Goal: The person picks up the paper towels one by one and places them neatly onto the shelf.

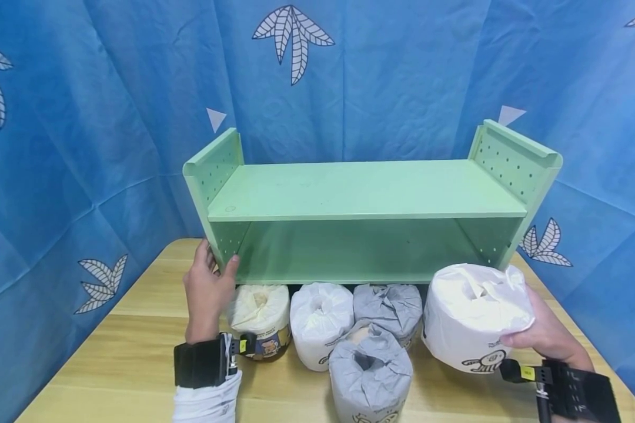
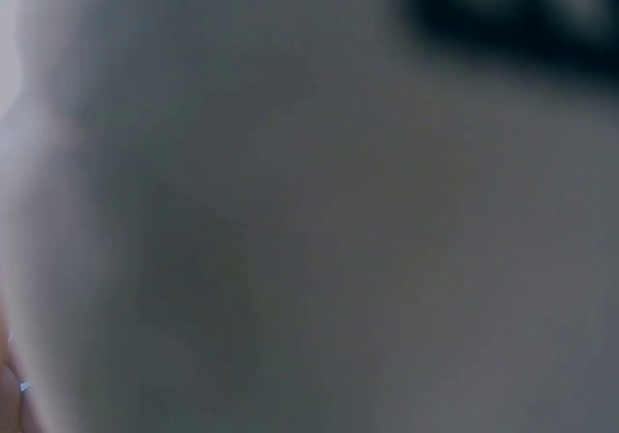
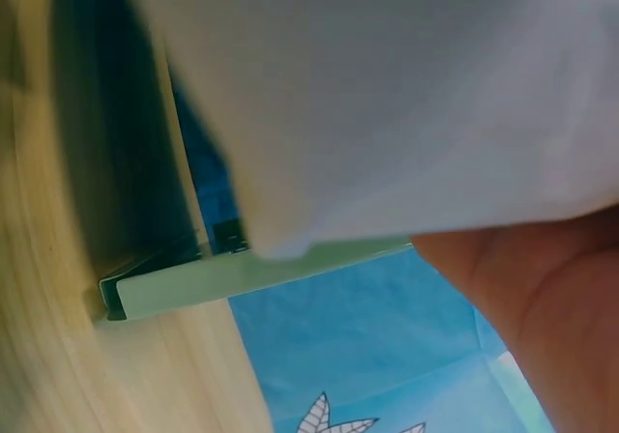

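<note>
Hands: left hand (image 1: pixel 207 288) clasps the green shelf (image 1: pixel 367 202); right hand (image 1: pixel 547 335) is wrapped around a white wrapped paper roll (image 1: pixel 473 314).

Largest item: the green shelf unit stands at centre frame on the wooden desk (image 1: pixel 122 358), with perforated side panels rising at both ends. Left-hand fingers and thumb curl round the lower front edge of the shelf's left side panel. The white roll sits at lower right of the frame, just in front of the shelf's right foot, fingers curled over its side; in the right wrist view the roll (image 3: pixel 387 95) fills the upper frame above the palm (image 3: pixel 542 317). Four further rolls cluster at lower centre: a cream roll (image 1: pixel 259 320), a white roll (image 1: pixel 320 323), and two grey rolls (image 1: pixel 388 308) (image 1: pixel 370 373). Left wrist view is blurred; nothing can be identified.
</note>
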### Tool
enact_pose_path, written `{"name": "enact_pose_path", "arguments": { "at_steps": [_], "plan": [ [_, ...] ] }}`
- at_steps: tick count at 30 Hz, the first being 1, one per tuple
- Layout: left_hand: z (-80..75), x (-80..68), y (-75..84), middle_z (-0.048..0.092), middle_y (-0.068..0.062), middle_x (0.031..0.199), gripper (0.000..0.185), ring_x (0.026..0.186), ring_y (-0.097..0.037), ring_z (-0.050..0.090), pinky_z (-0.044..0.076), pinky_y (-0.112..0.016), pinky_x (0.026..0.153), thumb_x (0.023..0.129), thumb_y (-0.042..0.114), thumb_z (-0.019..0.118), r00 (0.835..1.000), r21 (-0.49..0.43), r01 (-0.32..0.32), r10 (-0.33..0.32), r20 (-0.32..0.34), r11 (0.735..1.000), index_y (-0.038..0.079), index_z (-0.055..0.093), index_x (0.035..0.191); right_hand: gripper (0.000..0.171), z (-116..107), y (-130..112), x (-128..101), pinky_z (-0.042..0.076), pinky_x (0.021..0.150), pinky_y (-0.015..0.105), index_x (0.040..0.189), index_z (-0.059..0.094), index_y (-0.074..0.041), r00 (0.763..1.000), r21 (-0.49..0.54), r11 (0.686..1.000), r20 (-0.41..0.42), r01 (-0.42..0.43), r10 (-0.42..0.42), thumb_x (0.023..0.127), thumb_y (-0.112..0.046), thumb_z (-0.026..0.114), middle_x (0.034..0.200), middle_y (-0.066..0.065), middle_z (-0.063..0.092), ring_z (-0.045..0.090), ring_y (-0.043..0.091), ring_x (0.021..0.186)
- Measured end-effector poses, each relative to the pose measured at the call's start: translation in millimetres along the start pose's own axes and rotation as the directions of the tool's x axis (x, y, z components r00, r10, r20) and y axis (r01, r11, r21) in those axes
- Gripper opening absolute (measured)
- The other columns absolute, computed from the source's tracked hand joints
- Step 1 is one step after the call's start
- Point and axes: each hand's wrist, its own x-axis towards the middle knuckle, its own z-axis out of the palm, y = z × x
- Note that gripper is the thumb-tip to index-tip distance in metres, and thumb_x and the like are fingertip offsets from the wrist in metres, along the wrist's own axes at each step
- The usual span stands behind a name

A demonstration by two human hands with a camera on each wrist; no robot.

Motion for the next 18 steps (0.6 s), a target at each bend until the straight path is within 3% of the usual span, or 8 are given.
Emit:
{"name": "enact_pose_path", "arguments": {
  "at_steps": [9,15,18],
  "plan": [
    [-5.3,-6.6,-3.3,0.037,-0.023,0.148,0.068,0.134,-0.041,0.038,0.039,-0.050,0.104,0.095,0.013,0.061,1.000,0.015,0.019,-0.019,0.008,1.000,0.007,0.026,0.153,0.090,7,0,0,0.050,0.085,0.021,0.136,0.049,-0.013,1.000,0.035,0.999,-0.020,-0.009,0.010,0.053,0.019,0.065,0.115,-0.002,0.065,0.062,0.009,0.098],
    [0.0,-1.5,-4.5,0.040,-0.023,0.147,0.066,0.133,-0.040,0.039,0.040,-0.050,0.103,0.094,0.011,0.062,1.000,-0.005,-0.029,0.029,-0.008,1.000,0.006,0.029,0.151,0.094,4,-1,2,0.050,0.082,0.019,0.135,0.049,-0.009,0.995,0.027,0.998,-0.086,0.050,-0.048,0.048,0.023,0.062,0.113,0.000,0.065,0.062,0.009,0.094],
    [2.4,1.9,-2.7,0.041,-0.022,0.146,0.065,0.133,-0.039,0.040,0.040,-0.050,0.102,0.094,0.010,0.062,0.999,-0.013,-0.035,0.035,-0.008,0.999,0.006,0.030,0.151,0.095,3,-9,5,0.050,0.083,0.019,0.135,0.048,-0.011,0.992,0.014,1.000,-0.127,0.019,-0.017,0.047,0.022,0.062,0.112,-0.002,0.064,0.062,0.008,0.093]
  ]
}}
